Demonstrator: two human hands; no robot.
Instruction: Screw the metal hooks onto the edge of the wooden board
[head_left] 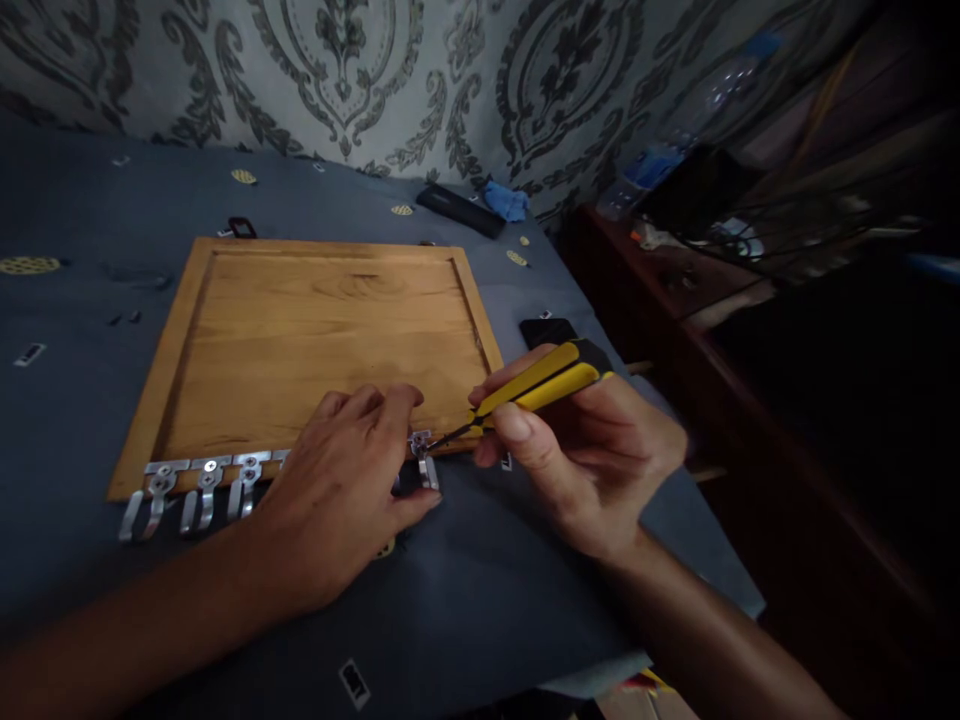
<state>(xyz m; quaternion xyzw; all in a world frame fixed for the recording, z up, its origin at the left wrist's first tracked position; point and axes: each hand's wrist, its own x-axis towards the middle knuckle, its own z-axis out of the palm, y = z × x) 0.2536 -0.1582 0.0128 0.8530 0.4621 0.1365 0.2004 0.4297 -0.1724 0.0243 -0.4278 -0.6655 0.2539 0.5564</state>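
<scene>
My right hand (592,460) grips a yellow and black screwdriver (536,385). Its thin dark shaft slants down left, and the tip meets a metal hook (424,455) at the near edge of a framed wooden board (315,330). My left hand (345,490) lies across that same edge, its thumb against the lower part of this hook and its fingers curled over the board. Left of it, several silver double hooks (210,480) sit in a row along the frame with screw heads showing. My left hand covers part of the row.
The board lies on a dark blue patterned cloth (487,620). Beyond it are a black cylindrical object (461,210) and a crumpled blue cloth (507,200). A black phone-like object (547,331) lies to the right. A plastic bottle (675,140) stands on brown furniture (622,250) at the right.
</scene>
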